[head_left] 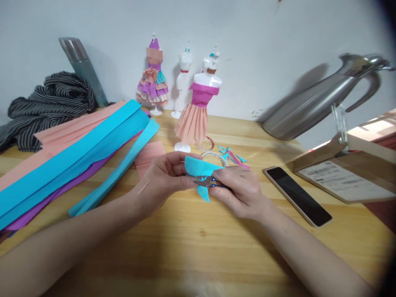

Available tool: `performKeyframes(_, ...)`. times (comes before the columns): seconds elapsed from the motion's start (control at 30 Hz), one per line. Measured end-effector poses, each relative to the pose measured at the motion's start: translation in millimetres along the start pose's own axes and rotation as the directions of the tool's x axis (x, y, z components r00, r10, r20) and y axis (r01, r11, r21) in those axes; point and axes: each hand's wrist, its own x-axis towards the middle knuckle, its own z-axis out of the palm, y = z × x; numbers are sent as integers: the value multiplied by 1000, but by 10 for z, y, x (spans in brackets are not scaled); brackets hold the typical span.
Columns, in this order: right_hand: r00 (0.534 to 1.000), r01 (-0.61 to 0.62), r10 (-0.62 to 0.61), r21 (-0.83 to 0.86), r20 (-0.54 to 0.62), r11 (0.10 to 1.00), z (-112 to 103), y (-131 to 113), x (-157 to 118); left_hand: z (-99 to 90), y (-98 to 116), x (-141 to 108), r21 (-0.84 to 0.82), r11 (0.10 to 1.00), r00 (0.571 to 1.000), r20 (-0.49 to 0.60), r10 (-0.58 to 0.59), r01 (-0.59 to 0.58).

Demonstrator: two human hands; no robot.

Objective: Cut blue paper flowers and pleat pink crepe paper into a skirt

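Note:
Between my two hands is a small piece of turquoise crepe paper [202, 166], raised above the wooden table. My left hand [168, 173] pinches its left end between thumb and fingers. My right hand [239, 187] is closed on small scissors [206, 181], whose blades lie across the paper's lower edge. A pointed turquoise strip [203, 193] hangs below the blades. Just behind my hands, a roll of tape [214, 158] and paper scraps [229, 155] lie on the table. The mannequin in a magenta and peach paper dress [198, 111] stands beyond them.
Crepe paper strips [102, 140] and a striped cloth [52, 103] cover the left side. Other small mannequins [154, 78] stand by the wall. On the right are a phone [297, 196], a cardboard box [349, 175] and a steel jug [312, 99]. A bottle [85, 70] leans back left.

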Motion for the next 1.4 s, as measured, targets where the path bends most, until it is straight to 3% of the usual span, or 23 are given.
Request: performKeyframes(1.4,998,43,-43,-3,-42,999,79,-14,-3,14,-50,-6,-57,993,995,13,-103,104)
